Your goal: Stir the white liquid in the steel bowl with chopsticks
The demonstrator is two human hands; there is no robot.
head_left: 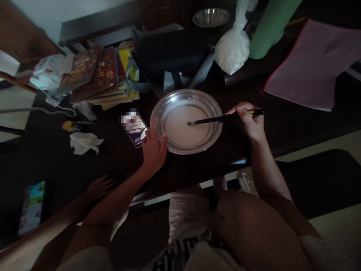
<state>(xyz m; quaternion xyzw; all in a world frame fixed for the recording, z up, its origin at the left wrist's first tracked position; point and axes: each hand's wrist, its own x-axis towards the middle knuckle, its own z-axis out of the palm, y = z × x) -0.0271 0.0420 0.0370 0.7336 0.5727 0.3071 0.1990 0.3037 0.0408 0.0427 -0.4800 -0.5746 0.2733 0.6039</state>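
At the near edge of the dark tabletop (282, 124), the right hand (249, 120) is closed around the yellow-and-black end of a pair of black chopsticks (222, 119), which run leftward from the fingers, over the rim, and end with their tips in the middle of the round steel plate (208, 141). The plate holds a shallow pool of pale, milky batter (183, 130). The left hand (153, 148) sits at the plate's left rim, fingers curled on the edge and thumb resting on the lip, so the plate lies between the two hands, touching the left and reached by the right only through the chopsticks.

Just left of the left hand lies a smartphone (137, 131) with its screen lit. Farther left are a crumpled white tissue (84, 143) and a small yellow-capped jar (69, 125). Behind them a stack of books (98, 75) leans on the tabletop. Beyond the plate stand a dark bag (169, 52), a knotted plastic bag of white powder (232, 51), a green cylinder (267, 30) and a steel bowl (211, 17). A pink cloth (310, 64) lies at right. Another person's hand (98, 186) rests on the tabletop at lower left.
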